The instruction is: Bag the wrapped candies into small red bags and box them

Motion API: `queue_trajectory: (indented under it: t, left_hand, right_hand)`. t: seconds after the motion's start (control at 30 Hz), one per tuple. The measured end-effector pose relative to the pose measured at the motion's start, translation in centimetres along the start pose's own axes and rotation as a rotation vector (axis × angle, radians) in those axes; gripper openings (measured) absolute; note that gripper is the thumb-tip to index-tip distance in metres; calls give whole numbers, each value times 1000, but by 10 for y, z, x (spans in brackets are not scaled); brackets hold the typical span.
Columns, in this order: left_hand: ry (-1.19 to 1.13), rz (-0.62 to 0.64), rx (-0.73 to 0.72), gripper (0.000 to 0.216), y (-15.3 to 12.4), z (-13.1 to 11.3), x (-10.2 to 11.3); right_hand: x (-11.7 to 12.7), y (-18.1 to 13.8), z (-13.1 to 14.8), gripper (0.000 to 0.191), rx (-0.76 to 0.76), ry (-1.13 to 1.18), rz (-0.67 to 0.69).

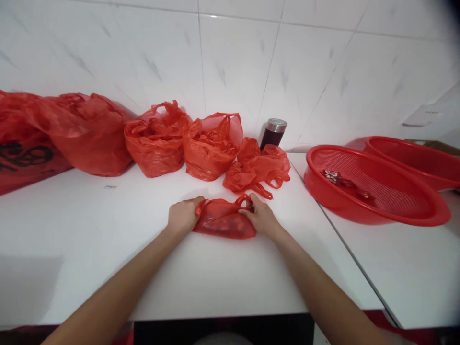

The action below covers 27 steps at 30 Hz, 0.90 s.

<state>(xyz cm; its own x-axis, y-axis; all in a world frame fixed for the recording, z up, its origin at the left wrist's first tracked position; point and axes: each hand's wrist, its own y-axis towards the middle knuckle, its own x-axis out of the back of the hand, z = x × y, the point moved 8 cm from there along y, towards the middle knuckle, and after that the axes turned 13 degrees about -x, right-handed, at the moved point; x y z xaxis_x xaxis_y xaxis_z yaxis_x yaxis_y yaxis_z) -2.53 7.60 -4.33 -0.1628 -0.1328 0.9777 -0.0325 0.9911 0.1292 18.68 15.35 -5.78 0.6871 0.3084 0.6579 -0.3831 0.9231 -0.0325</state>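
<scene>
Both hands on one small red plastic bag [224,223], lying flat on the white counter [108,249] between them. Left hand [184,215] is curled into a fist around the bag's left end, fingers fully closed on the bunched plastic. Right hand [261,215] pinches the bag's right end at the knotted handle loop, thumb and fingertips [248,207] closed on it, rest of the hand resting on the counter. Bag has small reddish items inside, can't tell what. Just beyond the right hand: an empty crumpled red bag [257,167], nearly touching the held bag's knot. Behind that, against the tiled wall, a dark cylindrical container with a silver lid [273,132]. Further beyond both hands, a row of filled red bags [158,139], continuing off past the left hand, ending in a big one with black print [25,143]. Well to the right of the right hand: a red mesh basket [377,211] holding a few small wrapped items [332,176], with a second red basket [413,158] behind it.
</scene>
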Motion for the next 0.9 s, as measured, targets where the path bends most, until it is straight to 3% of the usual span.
queue_trajectory:
  t: [0.37, 0.57, 0.73, 0.83, 0.9]
  left_hand:
    - [142, 24, -61, 37, 5, -6, 0]
    - [84, 74, 103, 48, -4, 38, 12]
    - [-34, 166, 225, 53, -5, 72, 25]
    - [-36, 171, 205, 39, 4, 67, 43]
    - [-5, 104, 146, 42, 13, 48, 59]
  right_hand:
    - [-12, -6, 1, 12, 22, -310, -134]
    - [1, -2, -1, 47, -3, -242, -124]
    - [4, 0, -1, 51, -27, -148, -121]
    - [5, 0, -5, 49, -31, -84, -110]
    - [6, -1, -7, 46, -22, -33, -95]
